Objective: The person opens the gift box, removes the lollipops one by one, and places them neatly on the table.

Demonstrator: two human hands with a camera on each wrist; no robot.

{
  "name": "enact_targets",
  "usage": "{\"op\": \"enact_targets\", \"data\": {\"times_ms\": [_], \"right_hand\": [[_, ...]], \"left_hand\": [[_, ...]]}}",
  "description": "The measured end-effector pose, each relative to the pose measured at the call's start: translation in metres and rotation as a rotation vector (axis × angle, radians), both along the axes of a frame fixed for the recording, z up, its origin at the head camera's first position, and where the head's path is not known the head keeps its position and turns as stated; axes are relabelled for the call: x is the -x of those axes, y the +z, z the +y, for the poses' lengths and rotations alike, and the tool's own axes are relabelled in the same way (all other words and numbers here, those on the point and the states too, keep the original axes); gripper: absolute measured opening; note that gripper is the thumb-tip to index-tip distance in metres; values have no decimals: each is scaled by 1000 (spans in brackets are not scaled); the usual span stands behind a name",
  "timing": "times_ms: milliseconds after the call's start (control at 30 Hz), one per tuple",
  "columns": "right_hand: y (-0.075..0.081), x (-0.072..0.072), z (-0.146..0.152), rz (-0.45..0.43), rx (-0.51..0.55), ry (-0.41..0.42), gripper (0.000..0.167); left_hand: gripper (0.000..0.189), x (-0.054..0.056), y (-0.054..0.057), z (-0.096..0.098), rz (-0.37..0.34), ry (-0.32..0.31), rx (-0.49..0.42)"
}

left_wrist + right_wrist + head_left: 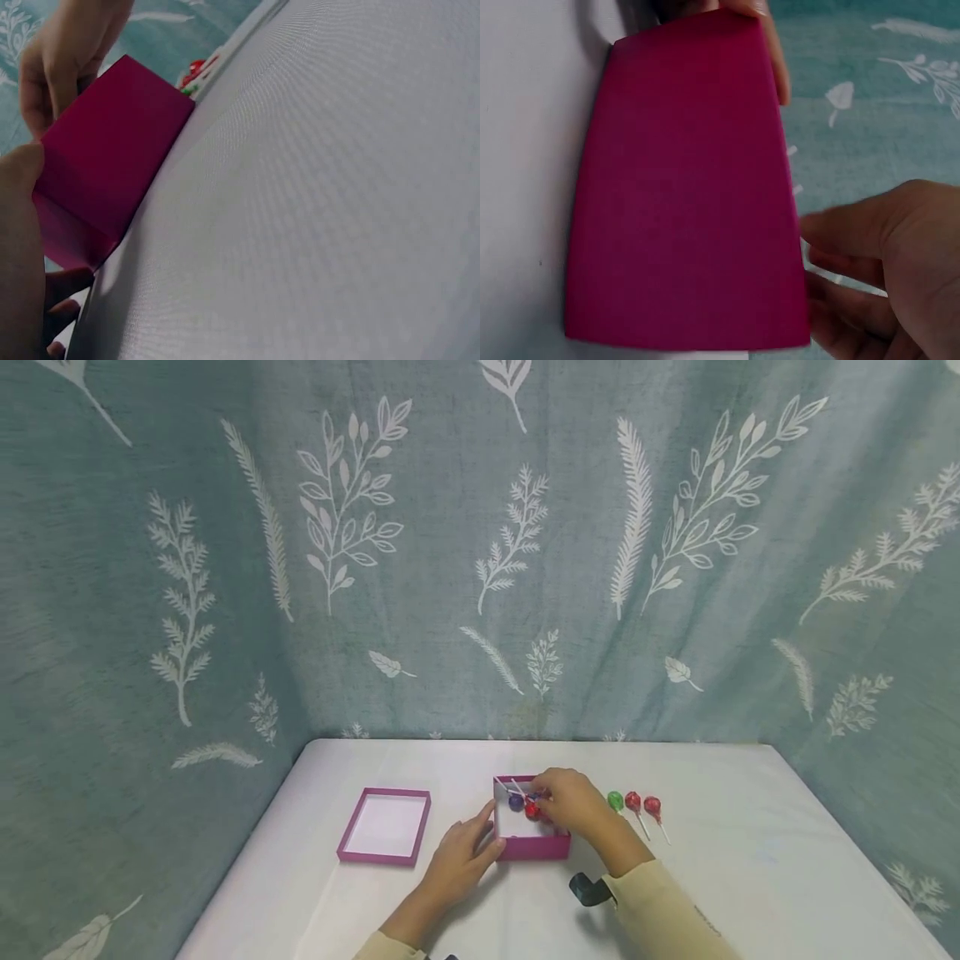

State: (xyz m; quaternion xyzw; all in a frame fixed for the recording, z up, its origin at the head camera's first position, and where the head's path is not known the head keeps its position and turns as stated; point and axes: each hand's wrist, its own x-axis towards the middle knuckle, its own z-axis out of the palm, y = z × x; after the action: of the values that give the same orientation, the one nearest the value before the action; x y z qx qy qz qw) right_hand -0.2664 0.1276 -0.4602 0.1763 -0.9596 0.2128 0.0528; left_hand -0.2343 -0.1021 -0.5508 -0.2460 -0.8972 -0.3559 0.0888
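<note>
A magenta open box with a white inside stands on the table. My left hand grips its near-left corner, thumb at the front wall and fingers along the left side. Inside lie a purple lollipop and a red lollipop, their white sticks leaning toward the far-left corner. My right hand reaches over the right wall, its curled fingers pinching a lollipop among these; the fingertips are partly hidden. In the right wrist view, the box's front wall hides the inside, with the right hand beside the rim.
Right of the box lie a green lollipop and two red ones, the nearer red lollipop beside the farther red lollipop. A magenta-rimmed lid lies inside-up on the left. Behind the white table hangs a leaf-patterned curtain.
</note>
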Motion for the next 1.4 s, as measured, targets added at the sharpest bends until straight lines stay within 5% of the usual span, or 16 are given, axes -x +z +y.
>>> {"op": "enact_targets", "data": {"times_ms": [200, 500, 667, 867, 1233, 1400], "right_hand": [[-3, 1, 3, 125, -64, -74, 18], [-6, -2, -2, 11, -47, -86, 20], [-4, -6, -3, 69, -70, -49, 22], [4, -14, 6, 203, 66, 22, 20], [4, -36, 49, 286, 235, -60, 16], [1, -54, 73, 241, 319, -131, 14]], "left_hand": [[66, -2, 2, 7, -5, -5, 5], [66, -3, 6, 9, -12, 4, 17], [66, -1, 5, 8, -6, 6, 18], [66, 1, 5, 9, -3, -1, 2], [66, -2, 5, 7, -20, -1, 27], [66, -1, 6, 5, -21, 12, 25]]}}
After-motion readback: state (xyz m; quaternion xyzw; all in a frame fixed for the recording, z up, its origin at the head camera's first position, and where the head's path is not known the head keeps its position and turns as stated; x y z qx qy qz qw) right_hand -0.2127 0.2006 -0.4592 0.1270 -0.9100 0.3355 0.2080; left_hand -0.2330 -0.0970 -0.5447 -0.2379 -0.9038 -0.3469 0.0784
